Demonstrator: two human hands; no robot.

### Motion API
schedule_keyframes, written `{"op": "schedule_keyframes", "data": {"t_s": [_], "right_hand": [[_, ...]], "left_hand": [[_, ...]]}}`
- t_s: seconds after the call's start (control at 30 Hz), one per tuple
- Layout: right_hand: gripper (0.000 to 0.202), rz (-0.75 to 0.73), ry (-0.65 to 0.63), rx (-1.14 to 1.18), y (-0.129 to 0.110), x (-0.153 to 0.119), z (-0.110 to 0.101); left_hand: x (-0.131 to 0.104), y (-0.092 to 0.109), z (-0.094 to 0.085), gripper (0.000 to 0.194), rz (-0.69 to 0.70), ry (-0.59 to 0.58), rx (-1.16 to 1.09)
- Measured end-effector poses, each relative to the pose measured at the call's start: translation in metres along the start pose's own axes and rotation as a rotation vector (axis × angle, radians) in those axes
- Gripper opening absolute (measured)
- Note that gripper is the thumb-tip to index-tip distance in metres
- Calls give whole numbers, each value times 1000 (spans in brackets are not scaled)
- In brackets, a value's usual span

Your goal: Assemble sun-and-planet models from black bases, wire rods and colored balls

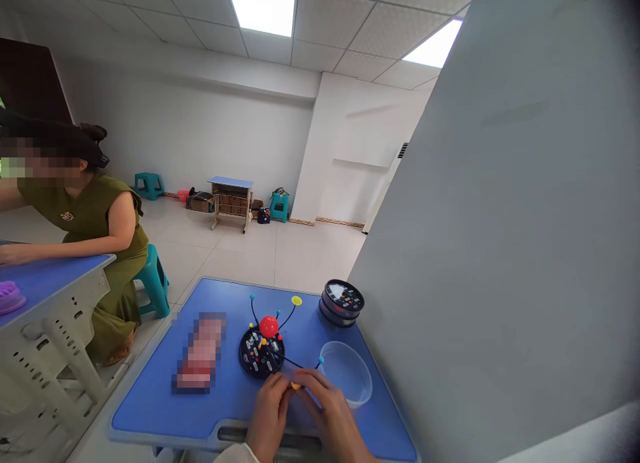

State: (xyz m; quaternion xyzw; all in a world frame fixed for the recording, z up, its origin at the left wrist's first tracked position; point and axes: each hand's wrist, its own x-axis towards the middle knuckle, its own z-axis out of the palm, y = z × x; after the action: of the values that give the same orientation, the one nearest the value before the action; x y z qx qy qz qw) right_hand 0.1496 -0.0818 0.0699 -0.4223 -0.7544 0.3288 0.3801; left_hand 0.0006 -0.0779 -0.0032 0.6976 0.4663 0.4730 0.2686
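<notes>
A small solar-system model with a red ball in the middle stands on a round black base. Thin black arms with small coloured pieces spread from it, among them a yellow disc. At the near end of one arm is an orange ball, partly covered by fingers. My left hand pinches it from the left. From the right, my right hand closes on it with thumb and fingertips. Just beside my right hand sits a clear plastic bowl.
On the blue desk, a stack of round black bases stands at the back right and a blurred pink pack lies left. A grey wall borders the right side. Another person sits at a desk to the left.
</notes>
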Motion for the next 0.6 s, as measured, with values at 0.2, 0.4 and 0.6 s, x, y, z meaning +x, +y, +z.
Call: {"op": "schedule_keyframes", "data": {"t_s": [0.2, 0.4, 0.6], "right_hand": [[33, -36, 161, -50, 22, -18, 3], [25, -25, 234, -72, 34, -37, -5], [25, 79, 436, -113, 50, -56, -17]], "left_hand": [[-4, 5, -11, 26, -5, 48, 31], [-15, -1, -25, 28, 5, 43, 164], [-9, -34, -48, 31, 13, 66, 682]]}}
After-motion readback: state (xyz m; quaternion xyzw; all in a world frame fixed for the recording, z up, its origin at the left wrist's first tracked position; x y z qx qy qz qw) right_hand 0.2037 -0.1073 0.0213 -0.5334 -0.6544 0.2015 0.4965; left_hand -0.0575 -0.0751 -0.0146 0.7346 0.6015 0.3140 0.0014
